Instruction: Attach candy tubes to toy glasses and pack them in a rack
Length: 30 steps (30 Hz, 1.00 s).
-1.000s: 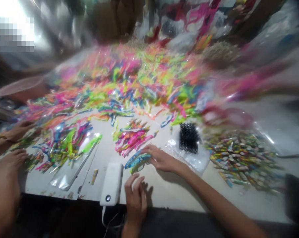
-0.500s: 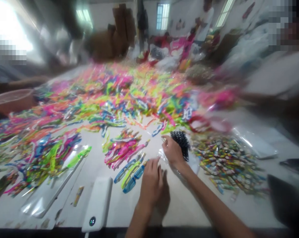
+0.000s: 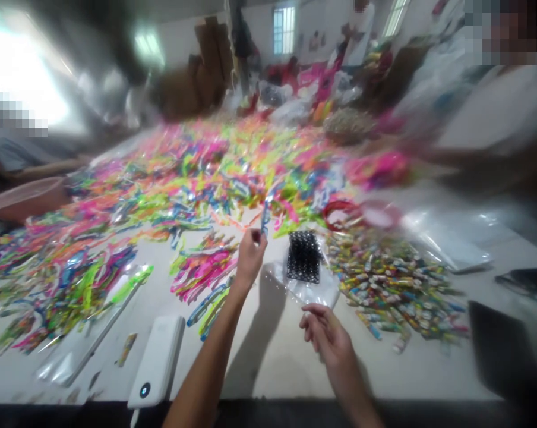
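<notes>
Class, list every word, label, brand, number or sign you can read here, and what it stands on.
No text reads clearly.
White power bank: lit figure on its display, too blurred to read.
Small multicoloured tubes heaped at right: any print is too small to read.
Blue plastic frame in the left hand: no lettering can be made out.

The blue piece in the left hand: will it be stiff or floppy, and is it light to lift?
The blue piece is probably fairly stiff, as it stands up from the left hand without visible droop. It looks slim, so it should be light. Blur hides its surface; slipperiness is unclear.
</notes>
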### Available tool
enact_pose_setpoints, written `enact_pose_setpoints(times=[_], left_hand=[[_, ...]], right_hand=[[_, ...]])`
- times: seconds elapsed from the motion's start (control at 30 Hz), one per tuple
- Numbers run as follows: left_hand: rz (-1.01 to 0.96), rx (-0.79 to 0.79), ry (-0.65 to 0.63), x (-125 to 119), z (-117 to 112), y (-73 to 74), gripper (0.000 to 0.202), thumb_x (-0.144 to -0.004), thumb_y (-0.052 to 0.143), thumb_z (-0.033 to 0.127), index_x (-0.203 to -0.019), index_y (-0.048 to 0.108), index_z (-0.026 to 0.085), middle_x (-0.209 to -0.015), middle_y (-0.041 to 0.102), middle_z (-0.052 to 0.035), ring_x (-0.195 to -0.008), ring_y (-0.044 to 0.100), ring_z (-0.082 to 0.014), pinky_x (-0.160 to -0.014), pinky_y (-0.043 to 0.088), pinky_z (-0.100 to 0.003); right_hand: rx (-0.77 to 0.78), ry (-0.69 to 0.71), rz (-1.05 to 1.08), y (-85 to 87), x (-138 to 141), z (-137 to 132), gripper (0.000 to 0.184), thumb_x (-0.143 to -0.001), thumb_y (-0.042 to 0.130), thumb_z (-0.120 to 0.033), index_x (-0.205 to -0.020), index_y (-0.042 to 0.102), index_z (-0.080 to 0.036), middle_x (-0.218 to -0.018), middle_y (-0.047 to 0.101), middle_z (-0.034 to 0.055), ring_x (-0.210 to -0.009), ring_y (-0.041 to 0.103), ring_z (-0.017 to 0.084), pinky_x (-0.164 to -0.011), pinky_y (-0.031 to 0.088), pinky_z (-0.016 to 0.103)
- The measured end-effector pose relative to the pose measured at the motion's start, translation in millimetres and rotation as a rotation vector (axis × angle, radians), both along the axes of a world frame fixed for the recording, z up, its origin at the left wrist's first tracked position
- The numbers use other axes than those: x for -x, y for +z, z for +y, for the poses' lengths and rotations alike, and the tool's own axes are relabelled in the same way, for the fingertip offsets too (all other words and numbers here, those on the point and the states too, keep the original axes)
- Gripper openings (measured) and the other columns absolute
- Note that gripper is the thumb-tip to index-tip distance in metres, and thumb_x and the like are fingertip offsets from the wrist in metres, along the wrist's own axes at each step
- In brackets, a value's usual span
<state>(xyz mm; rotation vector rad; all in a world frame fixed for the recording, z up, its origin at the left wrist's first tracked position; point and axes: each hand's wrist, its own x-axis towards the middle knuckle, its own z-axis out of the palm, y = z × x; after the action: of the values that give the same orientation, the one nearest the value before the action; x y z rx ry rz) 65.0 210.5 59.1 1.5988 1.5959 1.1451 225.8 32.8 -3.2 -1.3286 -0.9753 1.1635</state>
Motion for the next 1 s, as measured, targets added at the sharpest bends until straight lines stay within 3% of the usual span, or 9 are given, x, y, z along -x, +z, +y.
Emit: enact_pose_setpoints(times=[0.13,0.2,0.27,0.37,0.5,0.6,0.73,0.9,1.0], left_hand=[[-0.272,-0.005,-0.059,12,-99,35.7,0.041,-0.104,0.052,0.046,-0.135,0.054,0.020,-0.100,0.069,-0.0054,-0.084,0.070,-0.0183,-0.076,0.057,-0.031],[-0.714,0.100,-0.197,15,-143,44.5,0.059,-0.091,0.076,0.035,-0.143,0.050,0.023,-0.095,0.069,-0.0025,-0.080,0.071,-0.0174,-0.074,0.056,-0.028],[-0.977,0.198,-0.296,16,-171,44.6,0.058,-0.092,0.077,0.037,-0.142,0.051,0.023,-0.087,0.068,-0.0011,-0.076,0.072,-0.0179,-0.074,0.057,-0.029],[-1.131,0.336,-0.300,16,-192,34.4,0.033,-0.102,0.062,0.051,-0.117,0.060,0.022,-0.073,0.064,0.0011,-0.060,0.069,-0.0171,-0.059,0.055,-0.027],[-0.766,0.334,-0.293,27,-207,27.4,0.022,-0.102,0.064,0.042,-0.114,0.067,0.024,-0.081,0.072,-0.0031,-0.061,0.068,-0.0172,-0.052,0.051,-0.024],[-0.253,0.006,-0.356,49,-216,31.3,0.034,-0.101,0.067,0.027,-0.135,0.068,0.033,-0.095,0.078,-0.0042,-0.073,0.070,-0.0184,-0.070,0.057,-0.028],[0.215,-0.413,-0.502,74,-213,32.3,0.047,-0.098,0.069,0.017,-0.143,0.064,0.030,-0.081,0.074,-0.0020,-0.063,0.066,-0.0172,-0.061,0.051,-0.025],[0.430,-0.643,-0.520,78,-204,33.8,0.037,-0.101,0.058,0.009,-0.136,0.065,0.014,-0.101,0.076,-0.0091,-0.080,0.070,-0.0188,-0.070,0.053,-0.028],[0.476,-0.689,-0.532,70,-196,36.8,0.034,-0.100,0.054,0.006,-0.132,0.065,0.009,-0.089,0.071,-0.0066,-0.068,0.062,-0.0171,-0.060,0.047,-0.029]], right_hand=[[-0.120,0.028,-0.056,47.2,-3,1,0.034,-0.099,0.065,-0.055,-0.114,0.074,-0.026,-0.099,0.073,0.0056,-0.091,0.067,0.022,-0.083,0.054,0.031],[-0.154,0.052,-0.075,69.9,-6,0,0.030,-0.101,0.064,-0.052,-0.111,0.076,-0.028,-0.096,0.072,0.0045,-0.087,0.066,0.021,-0.080,0.054,0.030],[-0.190,0.108,-0.125,86.7,-8,-2,0.027,-0.102,0.063,-0.051,-0.111,0.077,-0.030,-0.091,0.072,0.0027,-0.076,0.064,0.018,-0.072,0.053,0.028],[-0.234,0.159,-0.246,100.4,-7,-6,0.022,-0.103,0.064,-0.048,-0.113,0.079,-0.035,-0.089,0.072,0.0003,-0.069,0.063,0.015,-0.065,0.052,0.025],[-0.236,0.158,-0.375,108.6,4,-19,0.021,-0.103,0.062,-0.048,-0.112,0.079,-0.039,-0.100,0.073,0.0004,-0.084,0.069,0.017,-0.076,0.057,0.025],[-0.248,0.124,-0.413,114.5,15,-31,0.020,-0.102,0.064,-0.047,-0.111,0.079,-0.036,-0.103,0.075,0.0013,-0.088,0.072,0.019,-0.077,0.060,0.026],[-0.273,0.118,-0.473,124.6,24,-44,0.015,-0.104,0.064,-0.039,-0.111,0.077,-0.037,-0.094,0.076,-0.0027,-0.079,0.073,0.015,-0.071,0.060,0.020],[-0.340,0.154,-0.624,135.8,28,-46,0.013,-0.105,0.063,-0.029,-0.109,0.075,-0.032,-0.099,0.077,-0.0046,-0.090,0.074,0.011,-0.080,0.058,0.014],[-0.430,0.185,-0.676,133.9,24,-37,0.015,-0.105,0.061,-0.022,-0.112,0.072,-0.029,-0.102,0.075,-0.0047,-0.096,0.072,0.008,-0.092,0.053,0.011]])
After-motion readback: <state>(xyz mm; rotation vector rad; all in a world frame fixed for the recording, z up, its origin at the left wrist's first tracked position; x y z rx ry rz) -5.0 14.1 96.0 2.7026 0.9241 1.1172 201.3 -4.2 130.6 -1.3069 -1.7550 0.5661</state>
